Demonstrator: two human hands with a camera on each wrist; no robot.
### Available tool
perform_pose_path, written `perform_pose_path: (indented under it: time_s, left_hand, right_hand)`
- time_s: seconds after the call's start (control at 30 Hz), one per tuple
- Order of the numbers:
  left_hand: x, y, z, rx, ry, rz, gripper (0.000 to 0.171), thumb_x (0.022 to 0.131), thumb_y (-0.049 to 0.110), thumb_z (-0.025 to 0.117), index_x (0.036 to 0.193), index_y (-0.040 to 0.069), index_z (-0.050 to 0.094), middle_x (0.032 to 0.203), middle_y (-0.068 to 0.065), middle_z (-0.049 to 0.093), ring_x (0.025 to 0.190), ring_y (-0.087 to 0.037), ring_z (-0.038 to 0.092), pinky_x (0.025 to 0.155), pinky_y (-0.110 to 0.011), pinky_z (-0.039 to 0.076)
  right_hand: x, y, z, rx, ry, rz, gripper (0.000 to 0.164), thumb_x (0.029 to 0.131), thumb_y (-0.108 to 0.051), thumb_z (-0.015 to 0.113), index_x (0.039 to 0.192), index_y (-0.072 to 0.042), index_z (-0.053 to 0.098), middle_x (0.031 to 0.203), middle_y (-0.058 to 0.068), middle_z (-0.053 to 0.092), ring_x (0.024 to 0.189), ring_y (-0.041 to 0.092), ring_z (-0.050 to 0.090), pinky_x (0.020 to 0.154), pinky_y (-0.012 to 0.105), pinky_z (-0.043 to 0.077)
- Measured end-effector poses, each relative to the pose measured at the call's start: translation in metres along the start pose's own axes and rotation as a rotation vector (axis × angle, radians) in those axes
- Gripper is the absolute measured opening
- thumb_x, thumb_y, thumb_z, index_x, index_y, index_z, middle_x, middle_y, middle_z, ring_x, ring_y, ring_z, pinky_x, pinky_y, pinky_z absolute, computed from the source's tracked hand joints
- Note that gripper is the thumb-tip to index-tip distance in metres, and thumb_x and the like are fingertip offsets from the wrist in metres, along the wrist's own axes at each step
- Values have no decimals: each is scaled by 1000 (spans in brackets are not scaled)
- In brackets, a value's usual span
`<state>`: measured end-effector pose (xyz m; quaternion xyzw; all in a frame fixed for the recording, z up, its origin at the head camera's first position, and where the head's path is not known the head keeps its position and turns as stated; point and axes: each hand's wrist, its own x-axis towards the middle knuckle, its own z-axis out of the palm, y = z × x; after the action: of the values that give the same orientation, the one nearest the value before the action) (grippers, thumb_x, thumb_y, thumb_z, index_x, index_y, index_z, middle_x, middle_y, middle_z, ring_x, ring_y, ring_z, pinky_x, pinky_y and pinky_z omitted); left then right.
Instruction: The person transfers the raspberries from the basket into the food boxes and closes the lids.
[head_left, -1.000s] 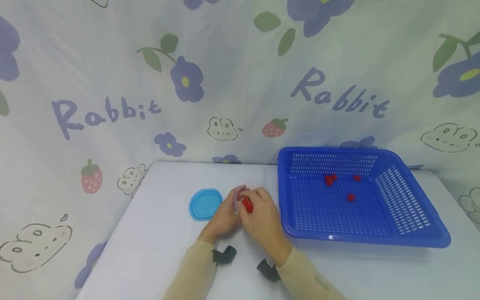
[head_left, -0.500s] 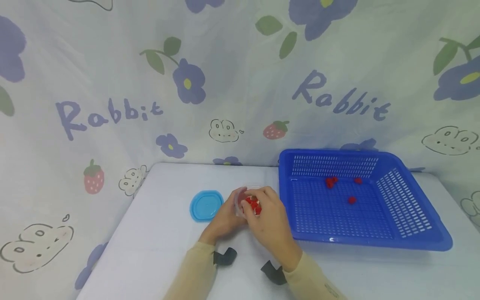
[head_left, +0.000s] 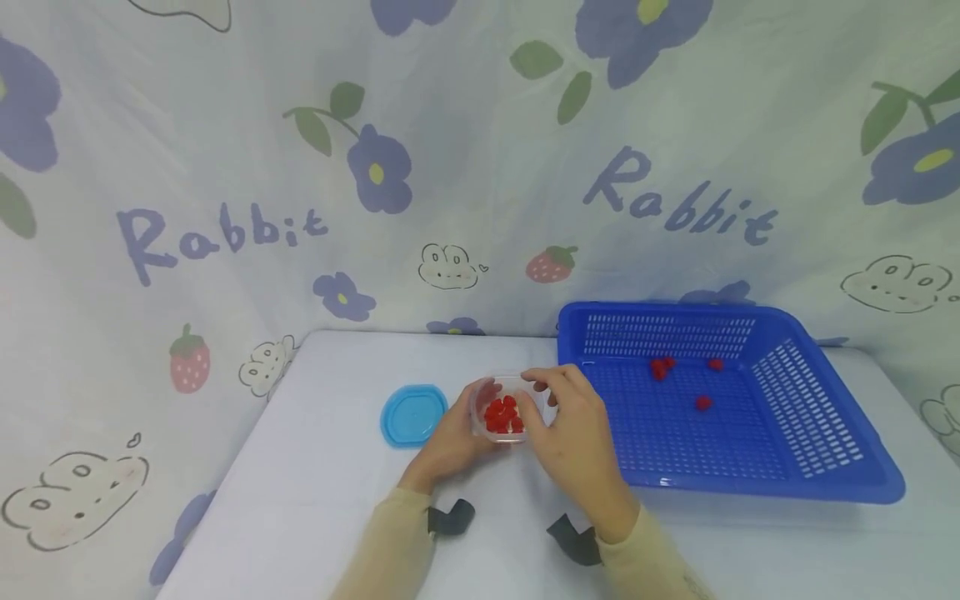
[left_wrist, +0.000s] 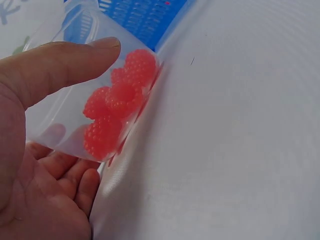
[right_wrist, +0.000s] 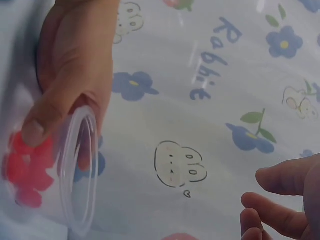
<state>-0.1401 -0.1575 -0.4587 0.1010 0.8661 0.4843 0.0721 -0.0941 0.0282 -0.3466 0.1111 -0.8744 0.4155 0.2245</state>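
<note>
a person's left hand [head_left: 453, 435] grips a clear plastic cup [head_left: 517, 385], its thumb laid along the outside wall and fingers round the other side. red raspberries [head_left: 498, 414] sit piled at the bottom of the cup. the right hand [head_left: 579, 429] hovers by the cup's right side, thumb and fingers apart and loosely bent, holding nothing; the right wrist view shows a gap between it and the cup. on the white table [head_left: 300, 492], a light blue lid [head_left: 414, 417] lies just left of the left hand. to the right, a darker blue basket [head_left: 712, 446] holds a few more scattered raspberries [head_left: 703, 403]
</note>
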Motion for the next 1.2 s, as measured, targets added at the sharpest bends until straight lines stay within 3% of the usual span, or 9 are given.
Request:
perform_pose_path:
  time_s: [0.33, 0.73, 1.03, 1.2]
  left_hand:
    - [-3, 1, 4, -2, 5, -79, 95, 62, 42, 83, 139, 41, 27, 135, 18, 41, 128, -12, 36, 93, -49, 44]
    - [-2, 1, 5, -26, -24, -2, 93, 66, 37, 82, 142, 30, 29, 136, 14, 43, 129, -14, 36, 96, -50, 42]
    - [0, 1, 4, -22, -3, -69, 92, 64, 39, 83, 139, 39, 29, 134, 18, 41, 128, -12, 36, 94, -49, 44]
    - [1, 1, 1, -13, -11, -70, 93, 64, 41, 82, 140, 37, 29, 135, 18, 41, 127, -12, 36, 95, -48, 43]
  right_hand:
    - [3, 13, -28, -41, 42, -55, 19, 81, -20, 71, 99, -14, 69, 86, -2, 55, 71, 9, 46, 53, 22, 41]
    - [7, 34, -53, -101, 93, -128, 18, 81, -20, 71, 98, -12, 68, 85, -1, 57, 68, 9, 45, 54, 25, 40]
    - [16, 35, -68, -119, 76, -150, 19, 83, -20, 70, 99, -11, 68, 84, 0, 56, 68, 11, 45, 52, 25, 39]
    - [24, 40, -78, -151, 88, -160, 19, 83, -20, 69, 98, -9, 68, 84, 0, 56, 67, 11, 44, 52, 26, 39]
